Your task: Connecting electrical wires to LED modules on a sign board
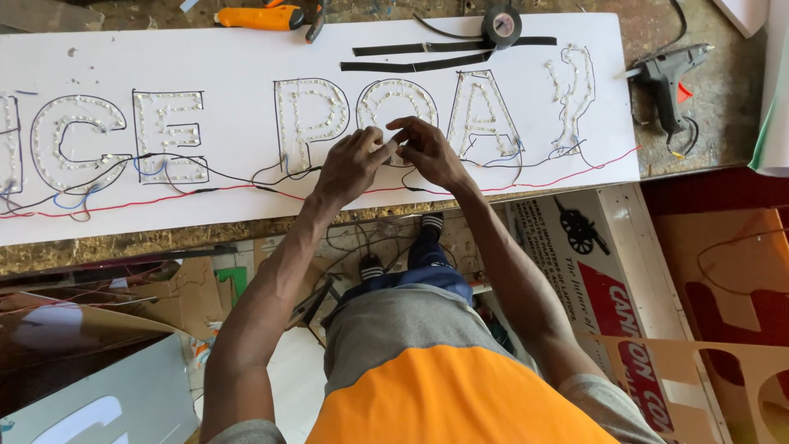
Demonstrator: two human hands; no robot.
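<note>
A long white sign board (246,57) lies across the workbench, with outlined letters filled with rows of small clear bulbs. Thin black, red and blue wires (205,182) run along its lower part. My left hand (352,161) and my right hand (427,150) meet over the lower part of a round letter near the board's middle. Their fingertips pinch together on something small, apparently a bulb or wire end; I cannot make out which. Both hands rest close to the board's surface.
A roll of black tape (501,25) and black tape strips (411,62) lie on the board's top edge. A black glue gun (670,78) rests on the bench at the right. An orange-handled tool (259,16) sits at the top. Cardboard boxes (592,247) and cut letters crowd the floor below.
</note>
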